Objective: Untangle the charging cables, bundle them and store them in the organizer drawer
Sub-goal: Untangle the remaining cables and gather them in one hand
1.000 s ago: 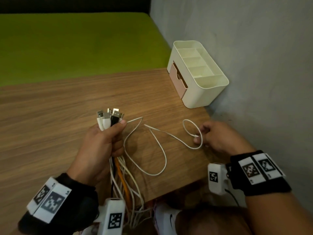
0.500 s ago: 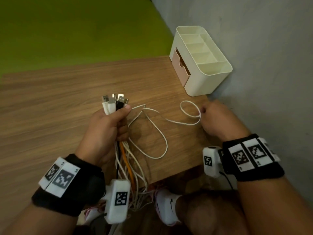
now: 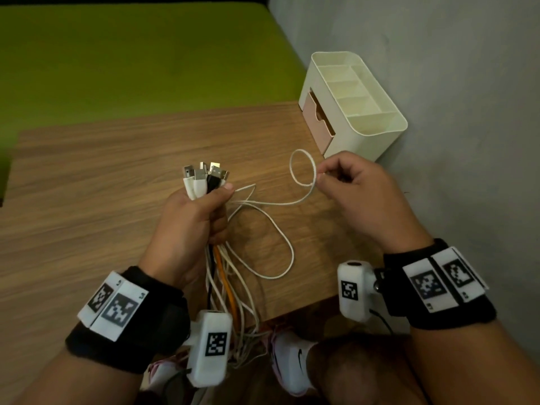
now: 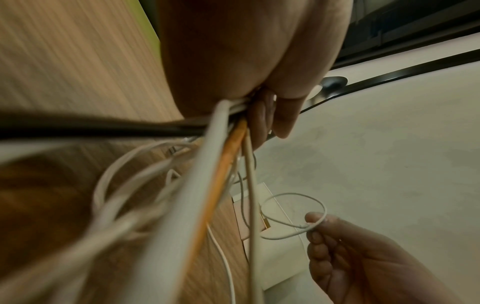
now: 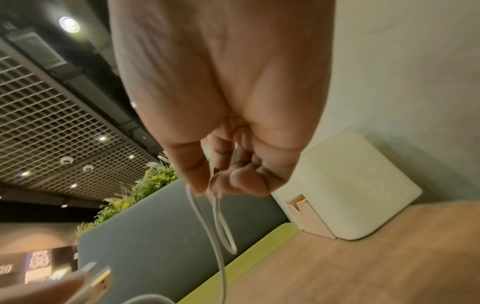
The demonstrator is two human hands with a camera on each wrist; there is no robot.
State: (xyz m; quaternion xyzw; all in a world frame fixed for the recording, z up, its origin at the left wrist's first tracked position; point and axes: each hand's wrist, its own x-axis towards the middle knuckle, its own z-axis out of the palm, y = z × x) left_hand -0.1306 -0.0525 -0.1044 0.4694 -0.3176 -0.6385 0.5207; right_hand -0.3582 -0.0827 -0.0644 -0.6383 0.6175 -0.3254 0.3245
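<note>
My left hand [image 3: 201, 217] grips a bunch of charging cables [image 3: 204, 179] just below their USB plugs, which stick up above the fist. White, black and orange cords [image 3: 226, 290] trail from the fist over the near table edge; these cords [image 4: 223, 164] fill the left wrist view. My right hand [image 3: 347, 182] pinches a thin white cable [image 3: 304, 171] folded into a small loop, lifted above the table; that loop [image 5: 221, 222] hangs below the fingertips [image 5: 223, 183]. The cream organizer [image 3: 388, 127] with its pink drawer [image 3: 317, 121] slightly pulled out stands at the table's far right corner.
The wooden table [image 3: 87, 185] has a green surface [image 3: 117, 54] behind it and a grey wall [image 3: 467, 112] along its right side. A long slack loop of white cable [image 3: 280, 258] lies on the tabletop between my hands. My knee and a white shoe [image 3: 292, 361] show below the table edge.
My right hand has lifted off the table with the small white loop and risen toward the organizer, drawing the cable taut toward my left hand. The left hand keeps its grip on the bunch.
</note>
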